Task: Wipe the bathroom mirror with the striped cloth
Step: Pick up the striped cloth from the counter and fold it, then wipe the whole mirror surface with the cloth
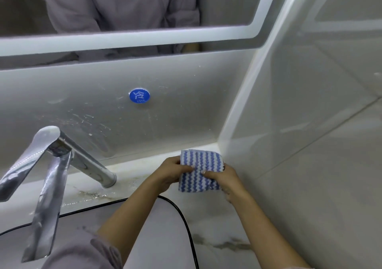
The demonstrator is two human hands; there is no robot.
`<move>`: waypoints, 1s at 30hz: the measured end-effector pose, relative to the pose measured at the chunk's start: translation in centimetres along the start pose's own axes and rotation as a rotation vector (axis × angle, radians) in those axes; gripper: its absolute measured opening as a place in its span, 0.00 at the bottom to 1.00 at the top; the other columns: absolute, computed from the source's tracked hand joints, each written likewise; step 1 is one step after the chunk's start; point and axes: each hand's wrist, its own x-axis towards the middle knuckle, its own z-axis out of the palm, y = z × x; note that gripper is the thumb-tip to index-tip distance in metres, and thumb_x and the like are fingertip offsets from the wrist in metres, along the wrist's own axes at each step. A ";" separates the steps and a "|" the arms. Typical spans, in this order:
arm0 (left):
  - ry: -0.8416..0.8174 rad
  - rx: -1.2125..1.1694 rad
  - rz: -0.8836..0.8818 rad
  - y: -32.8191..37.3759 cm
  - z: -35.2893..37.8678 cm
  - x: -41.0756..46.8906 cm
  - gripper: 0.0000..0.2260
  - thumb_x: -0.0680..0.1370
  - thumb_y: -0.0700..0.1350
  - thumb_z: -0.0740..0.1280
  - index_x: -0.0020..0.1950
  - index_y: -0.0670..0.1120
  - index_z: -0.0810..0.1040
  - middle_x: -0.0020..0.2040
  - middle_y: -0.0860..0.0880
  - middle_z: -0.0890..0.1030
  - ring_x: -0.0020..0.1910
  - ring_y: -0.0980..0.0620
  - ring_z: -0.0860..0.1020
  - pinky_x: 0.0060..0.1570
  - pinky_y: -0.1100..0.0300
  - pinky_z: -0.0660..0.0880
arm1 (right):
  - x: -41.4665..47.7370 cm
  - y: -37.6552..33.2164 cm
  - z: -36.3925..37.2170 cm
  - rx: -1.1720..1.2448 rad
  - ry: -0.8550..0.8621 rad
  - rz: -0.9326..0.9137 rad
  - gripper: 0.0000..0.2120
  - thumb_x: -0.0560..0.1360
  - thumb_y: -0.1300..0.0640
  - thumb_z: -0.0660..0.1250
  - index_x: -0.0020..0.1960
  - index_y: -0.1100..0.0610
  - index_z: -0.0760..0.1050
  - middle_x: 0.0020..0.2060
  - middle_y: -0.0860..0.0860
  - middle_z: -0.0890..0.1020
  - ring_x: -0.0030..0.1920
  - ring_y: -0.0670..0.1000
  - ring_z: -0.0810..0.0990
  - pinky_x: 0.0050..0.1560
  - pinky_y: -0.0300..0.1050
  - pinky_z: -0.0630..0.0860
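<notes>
The blue-and-white striped cloth [199, 169] is folded into a small square and lies on the marble counter in the back right corner. My left hand [169, 173] grips its left edge and my right hand [224, 179] grips its right edge, with both thumbs on top. The bathroom mirror [124, 6] hangs above on the back wall, has a lit white band around it, and reflects a grey garment. Both hands are well below the mirror.
A chrome tap [68, 157] with a long handle stands on the left. The black-rimmed sink basin [173, 237] lies in front. A round blue cold sticker [139, 95] sits on the streaked backsplash. A tiled side wall [310, 124] closes the right side.
</notes>
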 end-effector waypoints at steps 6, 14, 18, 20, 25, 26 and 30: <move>0.013 -0.142 0.227 1.7 -1.3 -4.9 0.06 0.76 0.40 0.68 0.52 0.48 0.79 0.51 0.46 0.84 0.49 0.48 0.83 0.47 0.57 0.79 | -4.1 -3.4 1.2 0.062 -0.089 -0.147 0.17 0.69 0.63 0.75 0.56 0.58 0.78 0.48 0.54 0.85 0.47 0.53 0.84 0.46 0.46 0.81; 0.049 -0.186 0.480 2.8 -3.0 -13.7 0.20 0.65 0.43 0.76 0.56 0.42 0.79 0.51 0.45 0.85 0.51 0.47 0.83 0.48 0.59 0.80 | -11.0 -6.6 2.8 0.216 -0.242 -0.227 0.08 0.72 0.63 0.71 0.51 0.61 0.79 0.44 0.53 0.86 0.43 0.51 0.85 0.40 0.41 0.80; 0.120 -0.185 0.552 2.7 -3.6 -17.3 0.17 0.69 0.40 0.75 0.56 0.40 0.79 0.51 0.43 0.85 0.51 0.45 0.83 0.50 0.56 0.79 | -14.0 -7.5 3.8 0.226 -0.313 -0.249 0.13 0.70 0.60 0.73 0.53 0.64 0.79 0.47 0.57 0.86 0.46 0.53 0.85 0.43 0.43 0.80; 0.170 -0.189 0.585 2.4 -3.8 -19.0 0.14 0.71 0.37 0.73 0.56 0.41 0.79 0.51 0.43 0.85 0.51 0.44 0.83 0.52 0.53 0.79 | -15.5 -7.7 4.5 0.230 -0.328 -0.268 0.14 0.70 0.60 0.73 0.53 0.65 0.79 0.46 0.57 0.85 0.45 0.54 0.85 0.43 0.43 0.80; 0.260 -0.229 0.638 1.7 -4.2 -22.8 0.12 0.72 0.36 0.72 0.54 0.42 0.80 0.50 0.43 0.85 0.51 0.44 0.83 0.52 0.51 0.79 | -18.5 -8.0 6.0 0.219 -0.379 -0.365 0.15 0.67 0.60 0.74 0.52 0.64 0.79 0.45 0.56 0.86 0.45 0.53 0.85 0.42 0.43 0.81; 0.282 -0.239 0.647 1.5 -4.4 -23.6 0.13 0.71 0.36 0.72 0.55 0.41 0.79 0.50 0.43 0.85 0.51 0.44 0.83 0.52 0.52 0.79 | -19.0 -8.1 6.3 0.216 -0.390 -0.397 0.15 0.67 0.60 0.74 0.52 0.64 0.79 0.45 0.55 0.86 0.45 0.54 0.85 0.43 0.43 0.81; 0.345 -0.261 0.702 0.7 -5.4 -26.3 0.16 0.70 0.37 0.73 0.57 0.42 0.79 0.50 0.45 0.85 0.50 0.48 0.83 0.47 0.58 0.79 | -20.5 -8.0 8.2 0.191 -0.427 -0.478 0.08 0.70 0.64 0.72 0.49 0.58 0.80 0.43 0.51 0.86 0.45 0.52 0.84 0.45 0.43 0.80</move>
